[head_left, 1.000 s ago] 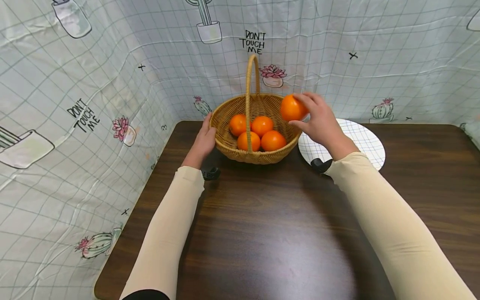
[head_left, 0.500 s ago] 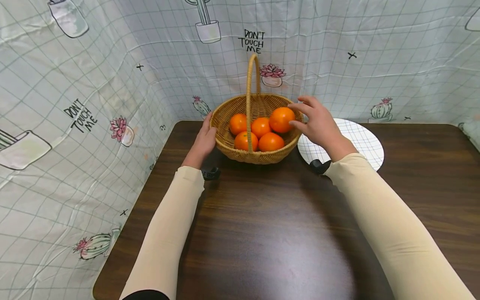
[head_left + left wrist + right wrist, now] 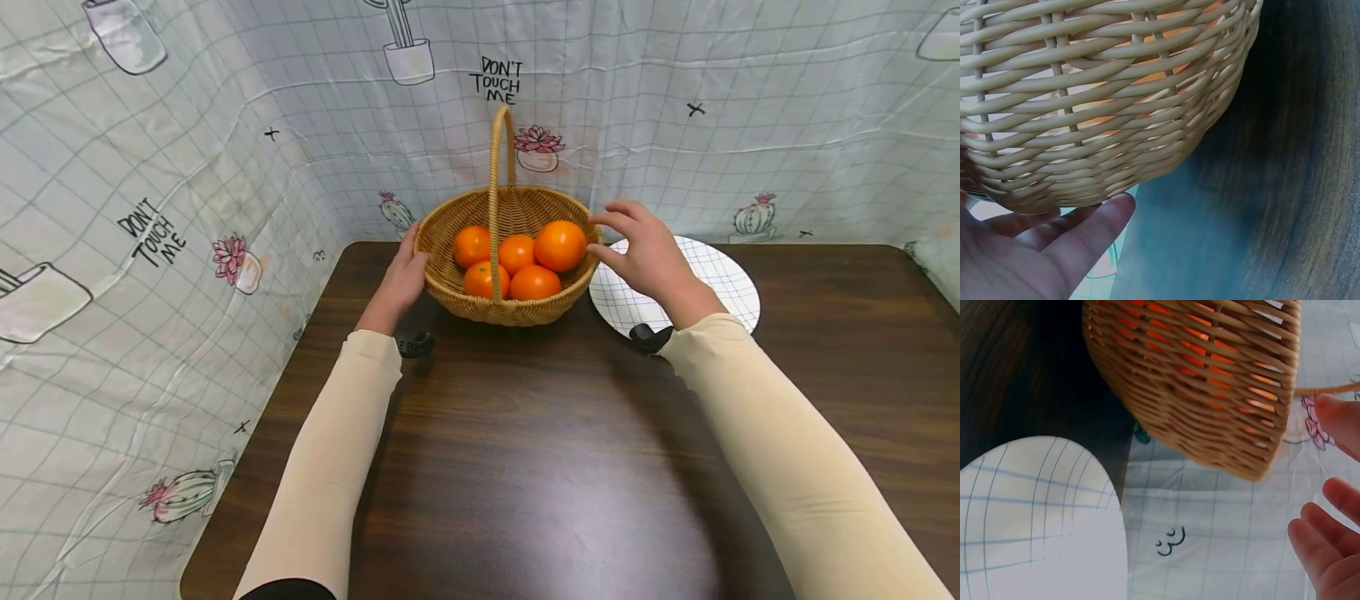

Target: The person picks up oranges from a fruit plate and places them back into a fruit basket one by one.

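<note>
A wicker basket [image 3: 502,312] with a tall arched handle [image 3: 494,167] stands on the table and contains several oranges [image 3: 535,283]. My left hand [image 3: 397,279] holds its left side, the thumb at the rim and the fingers against the outside wall. In the left wrist view, fingertips [image 3: 1119,206] touch the weave. Just beyond the right rim is my right hand [image 3: 652,254], thumb and fingers spread apart with nothing between them. The orange [image 3: 560,246] nearest to it lies at the right of the pile. The right wrist view shows those fingers [image 3: 1313,544] apart from the basket.
A round white plate [image 3: 727,279] with a grid pattern lies right of the basket, partly behind my right hand. Behind and to the left hangs a printed cloth [image 3: 637,100]. The dark wooden table [image 3: 525,433] extends in front.
My right hand has lowered an orange into the basket and let go of it, then drawn back slightly to the right. My left hand has stayed at the rim.
</note>
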`<state>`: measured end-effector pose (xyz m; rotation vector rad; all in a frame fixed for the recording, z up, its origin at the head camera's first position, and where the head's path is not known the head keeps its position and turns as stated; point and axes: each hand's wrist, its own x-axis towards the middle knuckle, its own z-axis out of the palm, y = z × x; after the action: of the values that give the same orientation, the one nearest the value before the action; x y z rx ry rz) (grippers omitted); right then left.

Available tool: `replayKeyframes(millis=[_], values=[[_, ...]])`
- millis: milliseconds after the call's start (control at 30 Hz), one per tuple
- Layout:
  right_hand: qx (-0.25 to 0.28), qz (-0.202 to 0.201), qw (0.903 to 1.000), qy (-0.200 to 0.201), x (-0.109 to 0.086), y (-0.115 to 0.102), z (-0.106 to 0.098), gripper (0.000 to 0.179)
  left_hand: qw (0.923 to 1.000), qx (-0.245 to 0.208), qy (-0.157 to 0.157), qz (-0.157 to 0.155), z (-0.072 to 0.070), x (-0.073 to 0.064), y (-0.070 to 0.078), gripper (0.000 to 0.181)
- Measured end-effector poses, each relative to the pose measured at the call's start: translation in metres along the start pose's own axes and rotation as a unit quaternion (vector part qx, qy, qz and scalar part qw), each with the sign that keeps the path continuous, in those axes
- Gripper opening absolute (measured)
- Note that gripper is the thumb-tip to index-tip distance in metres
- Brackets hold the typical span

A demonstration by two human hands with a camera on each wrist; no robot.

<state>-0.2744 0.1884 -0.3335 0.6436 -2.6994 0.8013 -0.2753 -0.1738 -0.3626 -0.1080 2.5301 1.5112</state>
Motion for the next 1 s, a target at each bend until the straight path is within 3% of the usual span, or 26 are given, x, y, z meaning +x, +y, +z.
replayKeyframes(millis=[200, 467, 767, 1000], values=[[-0.005, 0.018, 0.9998, -0.007, -0.008, 0.004, -0.007, 0.041, 1.0000, 0.007, -0.006, 0.000, -0.003, 0.001, 0.000, 0.060], [-0.017, 0.051, 0.9985, -0.009, -0.017, 0.013, -0.017, 0.045, 0.9959, 0.088, -0.008, 0.021, -0.012, -0.004, 0.000, 0.059], [-0.053, 0.071, 0.9958, -0.022, -0.030, 0.027, -0.027, 0.054, 0.9731, 0.207, 0.014, 0.099, -0.020, -0.012, 0.005, 0.062], [-0.070, 0.081, 0.9937, -0.032, -0.044, 0.040, -0.034, 0.057, 0.9522, 0.275, 0.025, 0.131, -0.031, -0.014, 0.002, 0.061]])
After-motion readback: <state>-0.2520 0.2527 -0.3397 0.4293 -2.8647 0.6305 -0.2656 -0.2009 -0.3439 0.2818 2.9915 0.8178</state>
